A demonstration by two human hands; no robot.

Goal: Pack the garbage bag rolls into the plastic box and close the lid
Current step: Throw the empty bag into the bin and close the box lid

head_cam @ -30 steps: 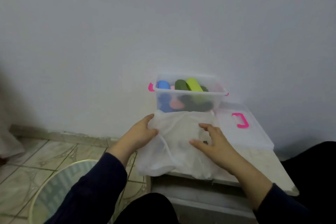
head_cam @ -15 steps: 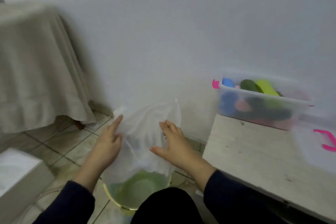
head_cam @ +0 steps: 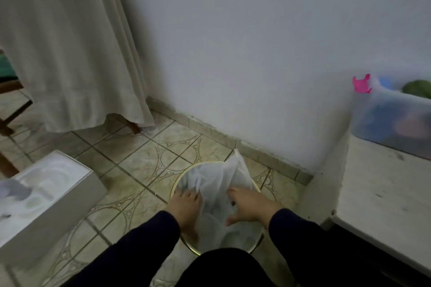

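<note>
Translucent white bag (head_cam: 217,184) bunched over round gold-rimmed bin (head_cam: 179,178) on floor, left hand (head_cam: 185,202) gripping its left edge, right hand (head_cam: 248,205) fingers spread pressing it down, clear plastic box (head_cam: 382,119) with pink latch, blurry rolls probably blue/green/pink inside, on bench far right.

My one camera sits on my head, looking forward and steeply down past my knees to the tiled floor (head_cam: 144,165). It is close over my left hand (head_cam: 185,204) and right hand (head_cam: 248,204), low in the middle of the view. The wall (head_cam: 233,42) fills the far side. At the right edge, the plastic box (head_cam: 391,121) is partly cut off.
</note>
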